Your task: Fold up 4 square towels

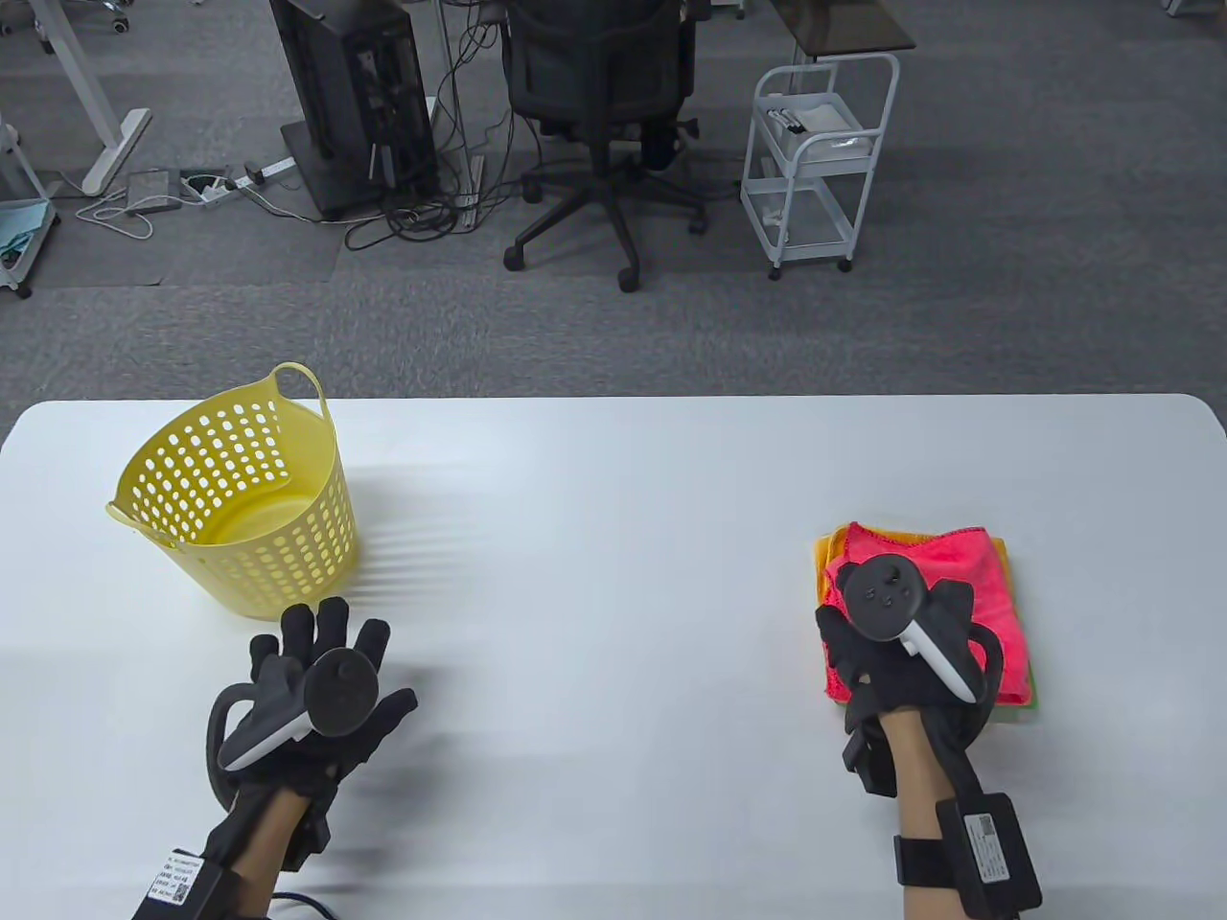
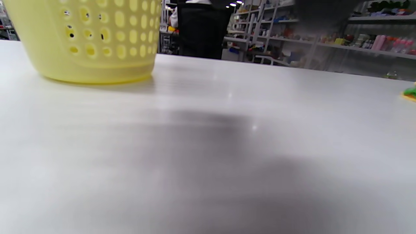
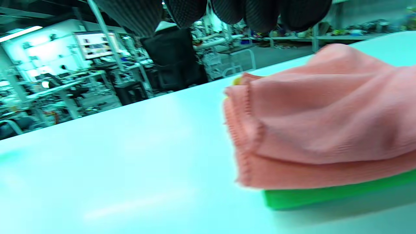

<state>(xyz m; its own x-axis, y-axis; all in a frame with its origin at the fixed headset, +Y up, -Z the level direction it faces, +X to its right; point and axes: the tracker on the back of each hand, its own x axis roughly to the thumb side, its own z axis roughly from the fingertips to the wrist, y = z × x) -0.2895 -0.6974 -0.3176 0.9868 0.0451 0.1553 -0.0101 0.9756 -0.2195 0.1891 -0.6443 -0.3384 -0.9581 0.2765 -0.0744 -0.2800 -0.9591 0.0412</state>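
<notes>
The stack of folded square cloth towels (image 1: 968,585), pink on top, lies at the white tabletop's (image 1: 613,498) right. The right hand (image 1: 906,637) hovers over it, apparently tidying; grip unclear. The left hand (image 1: 307,690), fingers spread, idles near the empty perforated yellow plastic basket (image 1: 240,498).

A: what else is on the white table (image 1: 613,498)?
B: just a yellow holey basket (image 1: 240,508) at about 9 o'clock, standing upright. Past the far edge: black office chair (image 1: 599,105) at 12, white rolling cart (image 1: 815,158) at 1, computer tower (image 1: 350,96) at 11.
</notes>
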